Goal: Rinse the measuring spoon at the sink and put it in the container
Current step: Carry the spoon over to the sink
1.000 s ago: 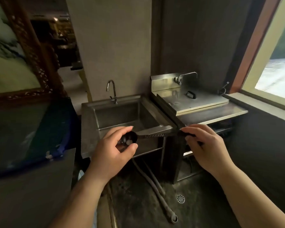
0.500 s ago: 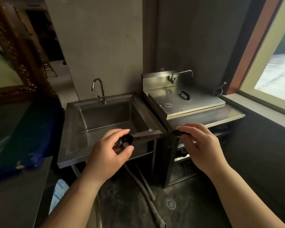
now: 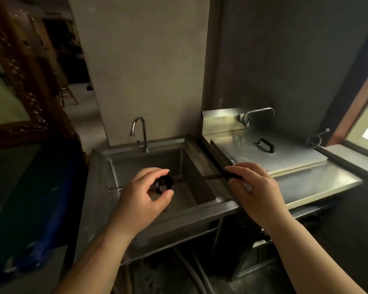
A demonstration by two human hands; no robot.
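Spoon (image 3: 191, 178) lies sideways over sink (image 3: 202, 164); left hand (image 3: 145, 198) cups bowl, right hand (image 3: 253, 192) pinches handle; tap (image 3: 139, 132) beyond.

Under my left hand (image 3: 140, 200) stands a stainless steel sink unit (image 3: 89, 198), its gooseneck faucet (image 3: 139, 132) mounted beyond my fingers. Beneath my right hand (image 3: 257, 194) a steel counter (image 3: 319, 185) carries a flat lid (image 3: 285, 158) with a black handle (image 3: 266, 145).
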